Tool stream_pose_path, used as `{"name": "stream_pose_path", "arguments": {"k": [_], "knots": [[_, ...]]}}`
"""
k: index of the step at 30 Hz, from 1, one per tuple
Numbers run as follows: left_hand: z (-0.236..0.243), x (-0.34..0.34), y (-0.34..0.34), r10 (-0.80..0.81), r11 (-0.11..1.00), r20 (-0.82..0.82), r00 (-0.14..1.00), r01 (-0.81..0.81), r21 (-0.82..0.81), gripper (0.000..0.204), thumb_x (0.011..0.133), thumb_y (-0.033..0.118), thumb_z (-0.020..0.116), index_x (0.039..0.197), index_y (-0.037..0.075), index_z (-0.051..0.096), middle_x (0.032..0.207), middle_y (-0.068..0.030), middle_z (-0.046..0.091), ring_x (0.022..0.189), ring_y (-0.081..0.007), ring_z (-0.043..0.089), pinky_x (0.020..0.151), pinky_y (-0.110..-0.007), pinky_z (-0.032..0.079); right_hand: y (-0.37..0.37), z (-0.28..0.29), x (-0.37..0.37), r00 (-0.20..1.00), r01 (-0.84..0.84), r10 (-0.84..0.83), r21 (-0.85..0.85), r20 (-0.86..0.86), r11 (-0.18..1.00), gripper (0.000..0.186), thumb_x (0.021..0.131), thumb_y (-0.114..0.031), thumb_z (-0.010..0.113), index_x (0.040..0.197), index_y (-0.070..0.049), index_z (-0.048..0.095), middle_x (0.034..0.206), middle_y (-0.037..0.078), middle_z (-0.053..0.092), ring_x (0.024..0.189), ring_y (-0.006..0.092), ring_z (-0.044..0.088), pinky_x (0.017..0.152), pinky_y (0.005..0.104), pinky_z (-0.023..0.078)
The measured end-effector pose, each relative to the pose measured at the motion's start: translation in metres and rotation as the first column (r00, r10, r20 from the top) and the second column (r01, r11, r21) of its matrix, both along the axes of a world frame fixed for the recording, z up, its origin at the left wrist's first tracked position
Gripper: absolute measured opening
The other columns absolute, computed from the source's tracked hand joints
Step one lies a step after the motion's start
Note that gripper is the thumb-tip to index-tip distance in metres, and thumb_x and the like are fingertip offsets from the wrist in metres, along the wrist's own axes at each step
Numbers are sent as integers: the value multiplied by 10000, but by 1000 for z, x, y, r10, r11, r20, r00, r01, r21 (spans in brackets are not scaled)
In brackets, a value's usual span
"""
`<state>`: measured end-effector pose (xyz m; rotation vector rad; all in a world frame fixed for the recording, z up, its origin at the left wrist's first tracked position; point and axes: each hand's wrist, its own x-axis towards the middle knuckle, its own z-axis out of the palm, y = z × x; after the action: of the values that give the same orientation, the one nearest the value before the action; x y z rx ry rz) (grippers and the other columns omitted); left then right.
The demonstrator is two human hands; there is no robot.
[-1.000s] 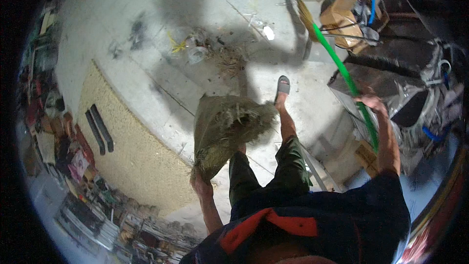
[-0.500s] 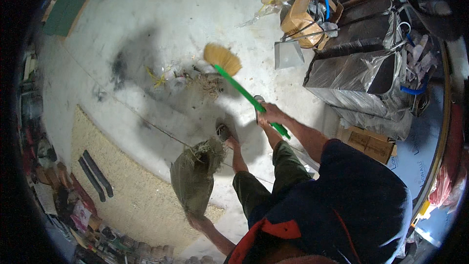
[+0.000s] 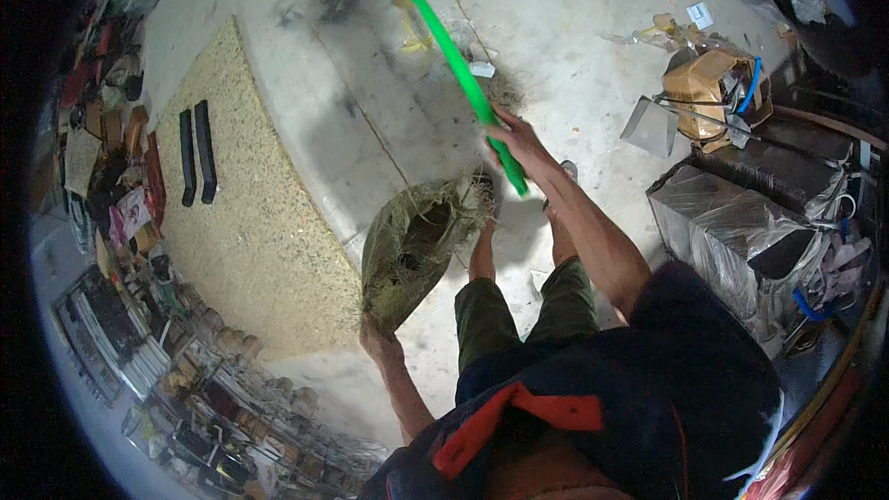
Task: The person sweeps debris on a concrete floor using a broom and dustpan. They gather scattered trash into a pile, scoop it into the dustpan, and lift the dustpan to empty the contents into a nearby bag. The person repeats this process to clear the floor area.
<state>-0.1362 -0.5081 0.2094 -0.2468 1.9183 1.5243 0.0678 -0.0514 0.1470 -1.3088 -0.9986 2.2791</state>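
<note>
Now the right grip (image 3: 512, 141) is clasping a green broom (image 3: 454, 54), left grip (image 3: 381, 343) is pinching a frayed sack (image 3: 389, 255); white paper (image 3: 700, 15) is showing unreadably small markings.

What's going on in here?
Someone is holding a green-handled broom in the right hand, its bristles partly cut off by the picture's top edge. The left hand grips one end of a frayed, drab sack, whose ragged opening faces away from that hand. Loose debris lies on the concrete floor near the broom. To the left, two black bars rest on a speckled board. Whether the bristles touch the floor isn't clear.
</note>
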Motion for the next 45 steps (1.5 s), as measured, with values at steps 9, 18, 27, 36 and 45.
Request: {"name": "stream_pose_path", "arguments": {"k": [9, 18, 27, 36, 45], "knots": [[3, 2, 1, 174, 983, 110, 978, -166, -79, 353, 1008, 210, 622, 1269, -27, 609, 1222, -140, 671, 1089, -261, 658, 895, -369, 559, 20, -90, -77, 970, 201, -143, -314, 198, 928, 168, 1041, -185, 511, 1023, -19, 532, 718, 79, 569, 498, 175, 528, 497, 342, 484], [-17, 0, 29, -28, 994, 149, 988, 43, -99, 394, 1012, 268, 611, 1227, -61, 633, 1195, -149, 673, 1061, -267, 654, 909, -380, 526, -88, 76, 94, 937, 194, -110, -232, 332, 953, 485, 1001, -241, 626, 1430, -60, 491, 786, 43, 586, 540, 113, 541, 462, 281, 432], [-12, 64, 119, -226, 965, 165, 960, 244, -94, 420, 1035, 280, 535, 1227, -85, 617, 1205, -186, 655, 1079, -258, 636, 917, -389, 520, -110, 199, 189, 880, 136, -79, -88, 468, 987, 629, 922, -36, 632, 1515, -101, 434, 742, 21, 571, 530, 87, 513, 417, 269, 411], [-23, 145, 196, -738, 658, 64, 671, 738, -150, 422, 1034, 242, 529, 1279, -97, 587, 1242, -218, 651, 1080, -323, 655, 928, -427, 528, -158, 216, 315, 706, 126, -165, 108, 688, 986, 696, 871, -84, 734, 1510, -151, 466, 721, 5, 561, 551, 87, 477, 487, 287, 444], [-56, 378, 289, -667, 722, 378, 642, 682, 114, 425, 1016, 278, 542, 1321, -17, 559, 1279, -164, 606, 1142, -279, 579, 992, -402, 463, -138, 220, 402, 746, 196, -299, 232, 595, 953, 689, 888, -183, 704, 1506, -61, 424, 909, 241, 679, 753, 242, 650, 786, 379, 539]]}}
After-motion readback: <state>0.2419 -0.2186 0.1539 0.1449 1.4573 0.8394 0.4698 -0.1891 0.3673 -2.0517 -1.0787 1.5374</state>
